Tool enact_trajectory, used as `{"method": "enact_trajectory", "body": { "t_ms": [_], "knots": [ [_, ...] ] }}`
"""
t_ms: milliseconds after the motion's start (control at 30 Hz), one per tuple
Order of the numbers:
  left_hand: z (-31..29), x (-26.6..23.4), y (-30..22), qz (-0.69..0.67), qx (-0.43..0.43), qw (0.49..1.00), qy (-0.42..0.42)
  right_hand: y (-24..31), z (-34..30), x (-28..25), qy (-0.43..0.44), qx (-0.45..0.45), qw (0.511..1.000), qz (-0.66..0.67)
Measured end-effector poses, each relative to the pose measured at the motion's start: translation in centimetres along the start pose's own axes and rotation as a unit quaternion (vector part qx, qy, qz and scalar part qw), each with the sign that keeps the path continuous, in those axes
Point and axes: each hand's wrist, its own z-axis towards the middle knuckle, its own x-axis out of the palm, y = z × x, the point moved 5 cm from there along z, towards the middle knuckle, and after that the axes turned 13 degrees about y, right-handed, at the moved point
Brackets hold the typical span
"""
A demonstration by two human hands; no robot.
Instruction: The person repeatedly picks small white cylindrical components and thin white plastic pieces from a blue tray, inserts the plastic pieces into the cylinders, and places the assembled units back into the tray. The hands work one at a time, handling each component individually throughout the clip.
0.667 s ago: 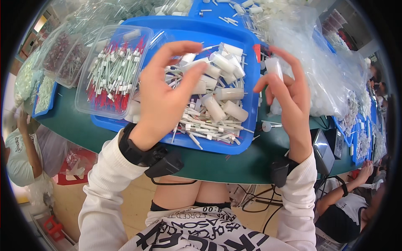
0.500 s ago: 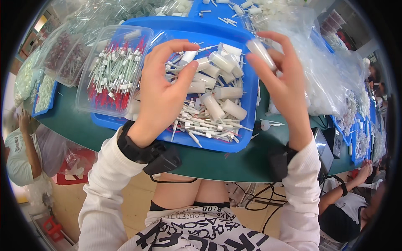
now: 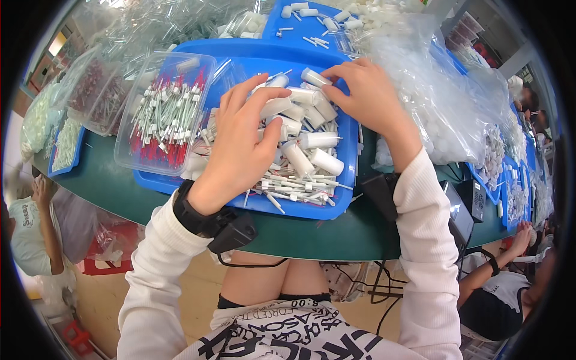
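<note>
Over a blue tray [image 3: 240, 49] heaped with parts, my left hand [image 3: 240, 141] hovers, its fingers curved and its thumb apart from them. A white cylinder [image 3: 276, 107] shows in the gap between thumb and forefinger, and it looks to lie on the heap, not in the grasp. On the far right side of the heap, my right hand [image 3: 366, 93] pinches the end of a tilted white plastic cylinder [image 3: 313, 77] between thumb and forefinger. More white cylinders [image 3: 327, 161] lie below, with several thin white sticks [image 3: 294, 191] along the tray's near side.
Left of the tray stands a clear plastic box [image 3: 123, 147] of white sticks with red ends. Clear bags of white parts [image 3: 429, 102] are piled at right, and clear tubes [image 3: 162, 27] behind. Dark boxes [image 3: 468, 201] sit near my right arm. Other people work at both sides.
My right hand has moved left and inward over the tray; the cylinder it held in the air was blurred. My left hand has lowered slightly toward the near side.
</note>
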Motion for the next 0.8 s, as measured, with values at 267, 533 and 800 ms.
{"method": "enact_trajectory", "body": {
  "t_ms": [267, 533, 800],
  "knots": [
    [0.2, -0.9, 0.0, -0.059, 0.024, 0.997, -0.051, -2.2, -0.4, -3.0, -0.032, 0.065, 0.985, 0.153],
    [0.1, -1.3, -0.1, -0.084, 0.035, 0.993, -0.076, -4.4, -2.3, -4.4, 0.103, 0.046, 0.992, -0.058],
    [0.1, -1.2, -0.1, -0.097, 0.042, 0.991, -0.08, -3.1, -0.7, -1.1, 0.204, 0.042, 0.956, -0.205]
  ]
}}
